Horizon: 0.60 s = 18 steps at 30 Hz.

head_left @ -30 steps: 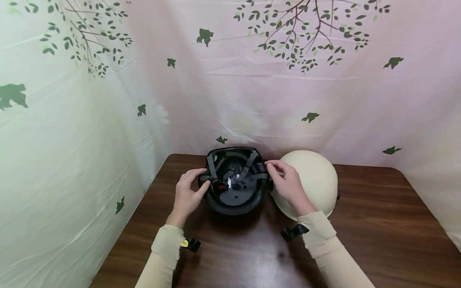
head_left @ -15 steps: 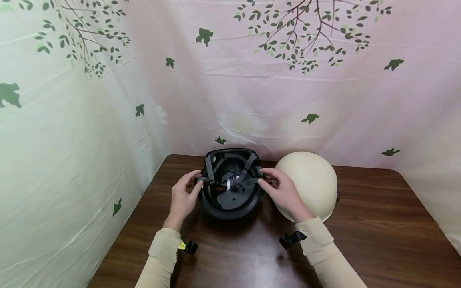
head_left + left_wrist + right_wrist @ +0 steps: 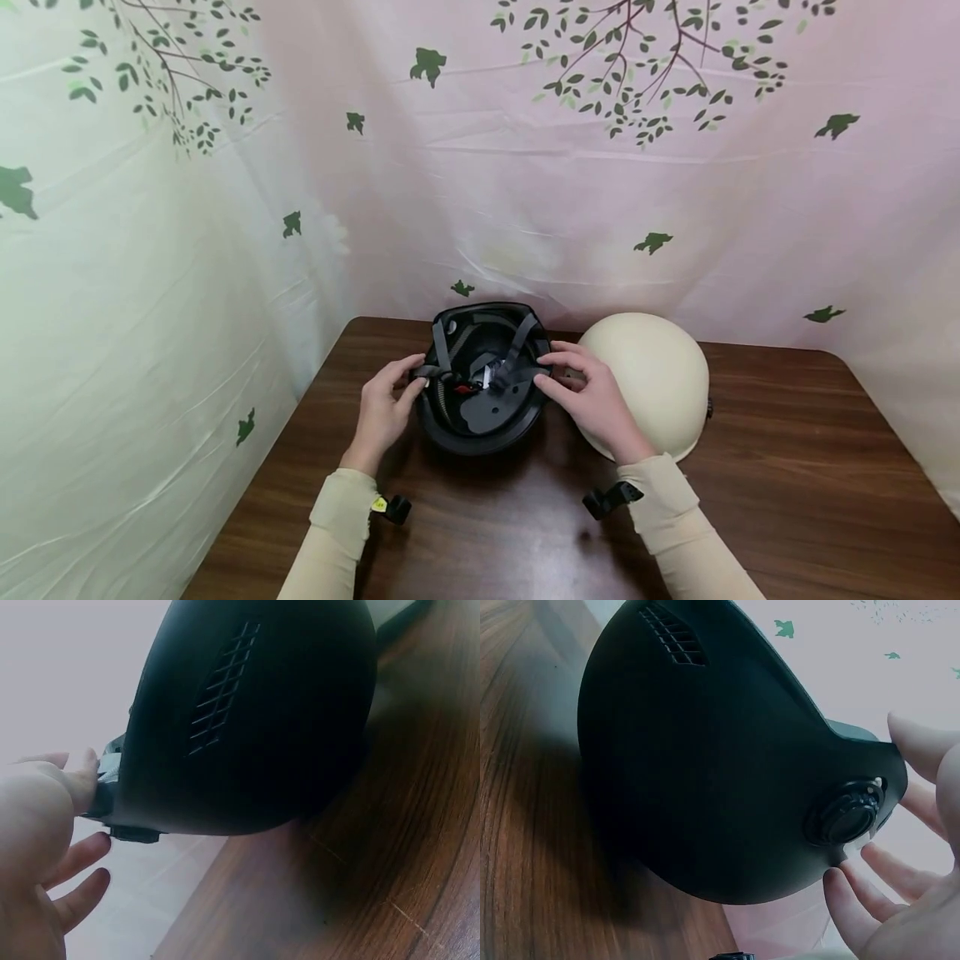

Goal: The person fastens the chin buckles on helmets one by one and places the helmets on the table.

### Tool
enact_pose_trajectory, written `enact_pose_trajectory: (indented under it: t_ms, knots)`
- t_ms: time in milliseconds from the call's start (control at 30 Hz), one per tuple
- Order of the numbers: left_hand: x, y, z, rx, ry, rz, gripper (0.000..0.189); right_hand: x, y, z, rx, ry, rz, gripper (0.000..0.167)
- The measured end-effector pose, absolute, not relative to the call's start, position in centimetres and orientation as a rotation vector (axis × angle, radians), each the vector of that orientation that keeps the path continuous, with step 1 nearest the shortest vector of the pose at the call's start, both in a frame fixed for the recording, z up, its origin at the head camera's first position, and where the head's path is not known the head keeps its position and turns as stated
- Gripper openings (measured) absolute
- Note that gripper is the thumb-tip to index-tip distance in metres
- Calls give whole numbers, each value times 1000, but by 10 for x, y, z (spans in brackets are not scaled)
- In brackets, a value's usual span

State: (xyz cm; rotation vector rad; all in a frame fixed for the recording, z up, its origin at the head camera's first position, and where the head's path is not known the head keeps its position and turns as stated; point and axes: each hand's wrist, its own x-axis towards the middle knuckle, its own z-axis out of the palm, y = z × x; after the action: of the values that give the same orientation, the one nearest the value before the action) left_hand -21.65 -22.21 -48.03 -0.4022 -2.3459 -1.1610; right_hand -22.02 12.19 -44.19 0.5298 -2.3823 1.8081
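Note:
A black helmet [image 3: 482,440] lies with its hollow side up, grey straps [image 3: 517,343] and a red-marked buckle [image 3: 463,388] showing inside. My left hand [image 3: 381,412] pinches its left edge by a strap end, between thumb and index finger; the other fingers are spread below in the left wrist view. At the right edge, my right hand [image 3: 596,402] grips the helmet's rim corner with the thumb over it and fingers beneath. A round side knob [image 3: 849,817] and a slotted vent [image 3: 675,636] show in the right wrist view.
A cream helmet [image 3: 652,367] stands dome-up just right of the black one, partly behind my right hand. Both are near the back edge of the brown wooden table [image 3: 780,467]. A leaf-printed curtain [image 3: 525,192] hangs behind and along the left.
The black helmet has shifted slightly left and turned a little, showing more of its left inner wall. My right hand has moved left with it, and my left hand slightly left too.

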Motion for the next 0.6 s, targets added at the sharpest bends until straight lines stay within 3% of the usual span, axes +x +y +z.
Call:
enact_pose_trajectory:
  t_ms: [600]
  knots:
    - [-220,-223,-492,-363,-2523,-1290,51,-217,126,-437,646,-2360,1765,50]
